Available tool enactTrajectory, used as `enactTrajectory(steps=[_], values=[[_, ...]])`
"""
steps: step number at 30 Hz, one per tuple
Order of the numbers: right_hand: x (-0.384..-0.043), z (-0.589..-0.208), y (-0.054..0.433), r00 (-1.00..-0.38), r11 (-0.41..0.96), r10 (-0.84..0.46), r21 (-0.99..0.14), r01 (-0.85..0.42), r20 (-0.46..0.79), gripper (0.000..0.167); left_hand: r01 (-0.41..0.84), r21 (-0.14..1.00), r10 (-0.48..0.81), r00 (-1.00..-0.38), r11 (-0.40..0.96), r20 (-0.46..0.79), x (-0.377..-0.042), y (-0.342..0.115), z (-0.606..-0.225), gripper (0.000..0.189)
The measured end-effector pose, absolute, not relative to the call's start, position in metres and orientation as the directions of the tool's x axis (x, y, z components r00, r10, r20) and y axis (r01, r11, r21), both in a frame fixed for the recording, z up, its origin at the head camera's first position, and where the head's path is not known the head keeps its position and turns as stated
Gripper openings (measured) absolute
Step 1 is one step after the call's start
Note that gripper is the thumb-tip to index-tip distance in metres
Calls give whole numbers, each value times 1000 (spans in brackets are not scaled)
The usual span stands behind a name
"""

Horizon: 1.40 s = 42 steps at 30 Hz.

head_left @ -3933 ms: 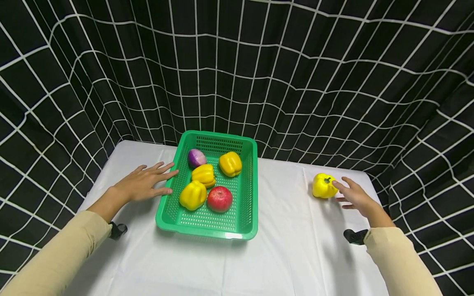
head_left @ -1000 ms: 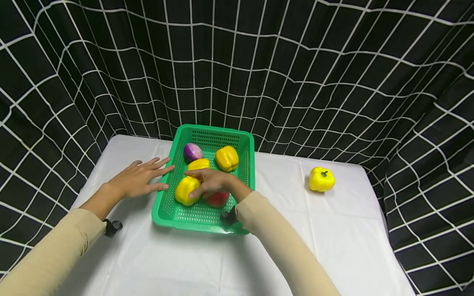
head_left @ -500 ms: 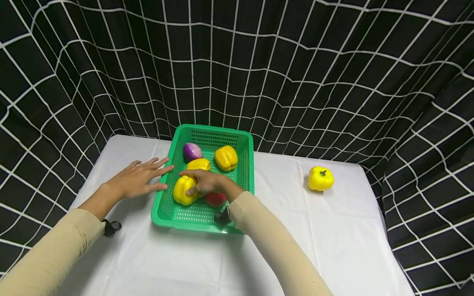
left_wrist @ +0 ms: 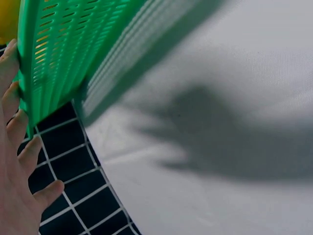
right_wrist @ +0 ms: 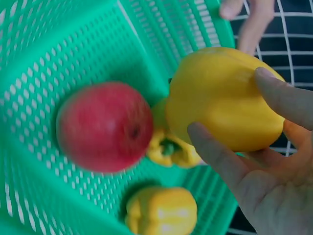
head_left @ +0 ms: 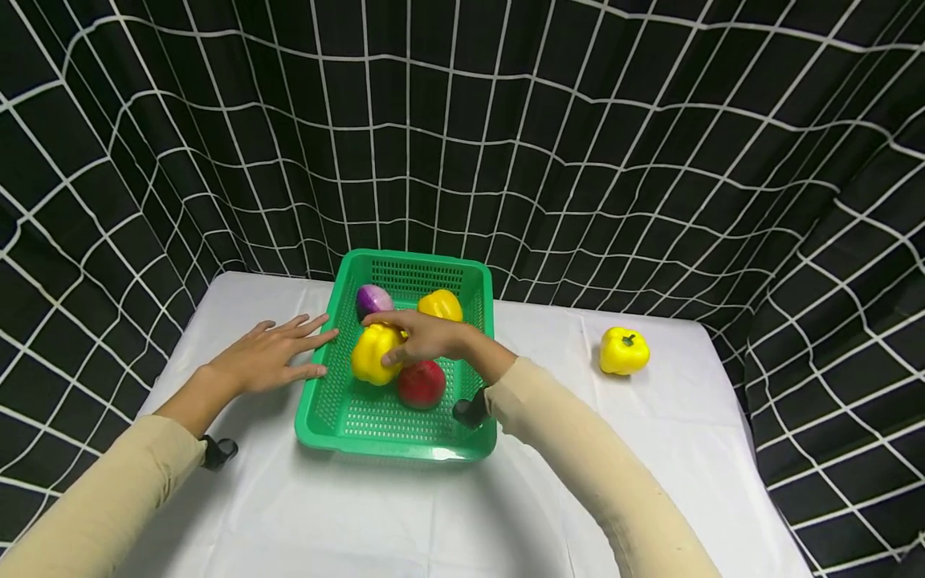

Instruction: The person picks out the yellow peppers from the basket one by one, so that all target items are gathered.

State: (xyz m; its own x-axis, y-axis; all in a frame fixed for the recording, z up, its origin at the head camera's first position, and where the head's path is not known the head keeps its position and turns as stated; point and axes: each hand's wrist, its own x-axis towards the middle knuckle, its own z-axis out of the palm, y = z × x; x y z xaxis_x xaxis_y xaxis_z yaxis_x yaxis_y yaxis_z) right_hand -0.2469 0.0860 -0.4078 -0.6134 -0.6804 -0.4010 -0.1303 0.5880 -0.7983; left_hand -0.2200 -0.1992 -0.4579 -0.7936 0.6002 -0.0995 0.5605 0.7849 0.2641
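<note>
My right hand grips a yellow bell pepper over the left part of the green basket. In the right wrist view, thumb and fingers curl round this bell pepper, which is raised above the others. Below it lie a red pomegranate-like fruit, a partly hidden yellow bell pepper and another yellow bell pepper. A purple-and-white onion-like vegetable sits at the basket's back left. My left hand has spread, straight fingers, with its fingertips at the basket's left rim.
On the white tablecloth, one yellow bell pepper stands well to the right of the basket. A black curtain with a white grid hangs behind and along both sides of the table.
My right hand came from beside the right-hand bell pepper into the basket, took hold of the front-left bell pepper and lifted it. The left hand stays at the rim.
</note>
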Motion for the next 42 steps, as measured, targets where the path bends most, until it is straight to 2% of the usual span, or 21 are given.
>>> enactTrajectory(steps=[6,17,23,28,34,42], values=[[-253,-385,119,-638,577,-670,-807,-127,-379,63,559,264,598,-796,786,-96,-218,-201,-460,67],[-267,-355,205,-751,593,-566,-801,-83,-341,64,546,262,587,-802,796,-110,-216,-202,-459,67],[-271,-352,250,-816,615,-479,-787,-49,-324,67,546,255,584,-805,798,-107,-216,-203,-458,66],[-267,-366,276,-865,606,-405,-795,-13,-295,70,552,256,589,-802,794,-100,-217,-202,-456,66],[-253,-409,297,-931,562,-262,-825,66,-253,73,554,260,593,-798,791,-105,-218,-201,-460,67],[-240,-456,317,-973,590,-132,-804,78,-191,75,552,260,591,-801,792,-99,-219,-201,-460,67]])
